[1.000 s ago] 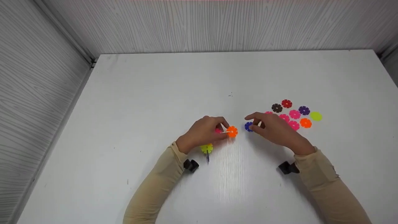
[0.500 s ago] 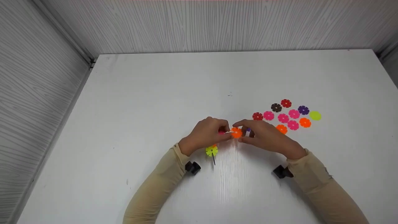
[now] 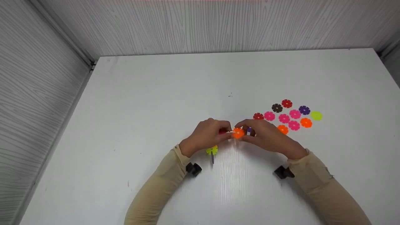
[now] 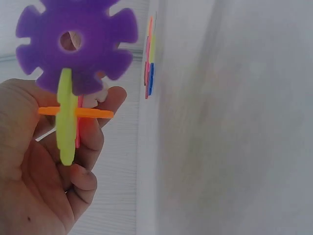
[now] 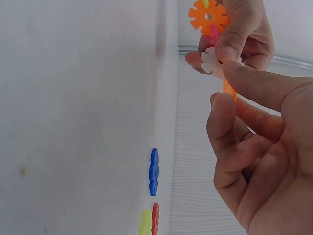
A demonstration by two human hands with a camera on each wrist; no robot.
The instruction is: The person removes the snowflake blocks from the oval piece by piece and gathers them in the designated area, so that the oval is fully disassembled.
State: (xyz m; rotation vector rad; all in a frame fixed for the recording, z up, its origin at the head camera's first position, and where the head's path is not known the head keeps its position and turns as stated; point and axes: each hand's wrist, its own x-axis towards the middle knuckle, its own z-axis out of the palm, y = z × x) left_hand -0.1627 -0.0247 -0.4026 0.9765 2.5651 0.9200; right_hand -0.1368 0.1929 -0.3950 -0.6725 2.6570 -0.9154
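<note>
My left hand holds a chain of interlocked snowflake discs, slotted plastic rounds, above the white table. In the left wrist view its near end shows a purple disc, a yellow-green disc standing edge-on and an orange disc crossing it. Thumb and fingers grip the chain near a white disc, with a pink one partly hidden by the hand. At the chain's other end is an orange disc, pinched between the thumb and fingers of my right hand. Behind the right fingers a blue disc lies on the table.
Loose discs lie flat to the right and beyond the right hand, among them a brown disc, a purple disc, a pink disc and a yellow disc. Wood-grain panels stand behind and left of the table.
My right hand has moved left from beside the blue disc to the orange disc at the chain's end and now pinches it. The left hand has shifted slightly right with the chain.
</note>
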